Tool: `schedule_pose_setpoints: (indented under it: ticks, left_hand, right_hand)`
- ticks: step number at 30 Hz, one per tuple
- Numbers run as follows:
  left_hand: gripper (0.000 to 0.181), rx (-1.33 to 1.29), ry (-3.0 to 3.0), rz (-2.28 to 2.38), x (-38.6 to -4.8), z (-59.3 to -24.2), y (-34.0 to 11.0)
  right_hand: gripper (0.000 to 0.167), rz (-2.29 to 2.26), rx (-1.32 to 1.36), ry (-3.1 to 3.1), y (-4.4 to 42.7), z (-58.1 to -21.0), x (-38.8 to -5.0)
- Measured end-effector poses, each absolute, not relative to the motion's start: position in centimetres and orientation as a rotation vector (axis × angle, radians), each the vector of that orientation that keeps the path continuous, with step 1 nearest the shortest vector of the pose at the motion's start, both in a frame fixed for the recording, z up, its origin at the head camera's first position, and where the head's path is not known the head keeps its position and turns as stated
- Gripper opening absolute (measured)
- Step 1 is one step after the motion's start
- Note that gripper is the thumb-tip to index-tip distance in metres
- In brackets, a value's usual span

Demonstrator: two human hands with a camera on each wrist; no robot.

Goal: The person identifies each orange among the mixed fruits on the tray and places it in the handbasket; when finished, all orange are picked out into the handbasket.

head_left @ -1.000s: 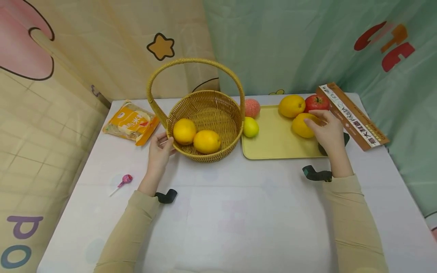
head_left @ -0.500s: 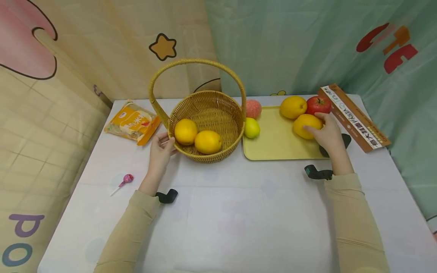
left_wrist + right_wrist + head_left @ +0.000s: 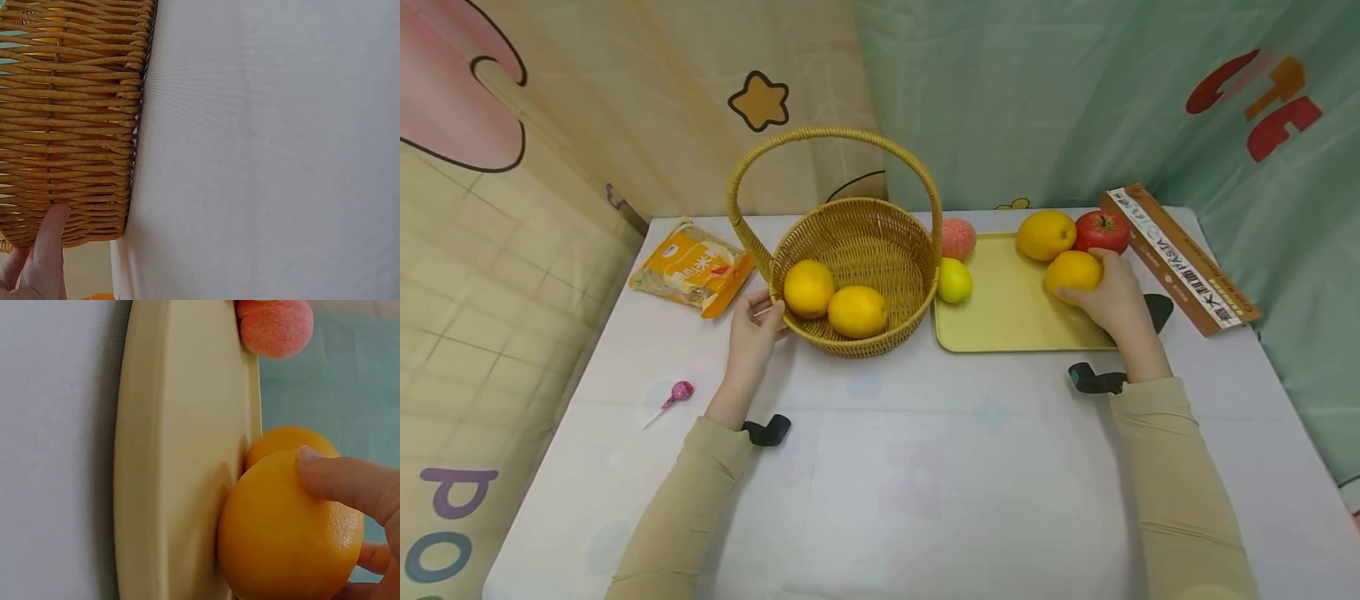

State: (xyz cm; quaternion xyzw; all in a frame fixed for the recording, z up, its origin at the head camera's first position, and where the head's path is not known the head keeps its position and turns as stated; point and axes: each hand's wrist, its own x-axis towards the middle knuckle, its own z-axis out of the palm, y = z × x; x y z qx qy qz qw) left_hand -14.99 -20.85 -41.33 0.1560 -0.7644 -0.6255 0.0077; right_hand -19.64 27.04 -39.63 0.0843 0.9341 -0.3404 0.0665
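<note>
- In the head view, the right hand (image 3: 1114, 292) is holding the near yellow fruit (image 3: 1072, 275) over the right part of the tray (image 3: 1000, 325), its thumb on the left and its fingers curling round the far right.
- The far yellow fruit (image 3: 1046, 233) is lying just beyond that one, with the apple (image 3: 1103, 231) sitting to its right.
- A dark green thing (image 3: 1160, 308) is showing partly from behind the right hand, and the pasta box (image 3: 1180, 258) is lying aslant farther right.
- At the tray's left end, the lime (image 3: 955, 281) is sitting nearer and the peach (image 3: 957, 239) farther, half hidden by the basket handle.
- The left hand (image 3: 754, 329) is holding the basket (image 3: 850, 348) at its left near side, fingers bending against it.
- Inside, a round orange fruit (image 3: 808, 288) and an oval yellow fruit (image 3: 858, 312) are lying at the near left.
- The snack bag (image 3: 692, 268) is lying left of the basket, and the lollipop (image 3: 673, 397) is lying nearer on the white table (image 3: 880, 483).
- In the left wrist view, one finger is pressing the woven outer wall.
- In the right wrist view, the thumb is resting on the held fruit; whether it is touching the tray, I cannot tell.
</note>
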Motion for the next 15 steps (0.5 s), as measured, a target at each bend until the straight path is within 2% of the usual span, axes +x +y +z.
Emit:
schedule_pose_setpoints:
  ticks: [15]
  left_hand:
    - [0.046, 0.472, -2.389, -1.965, -14.96, -41.34, -20.96]
  right_hand:
    - [0.088, -1.008, 0.220, 2.934, 26.70, -39.79, -19.23]
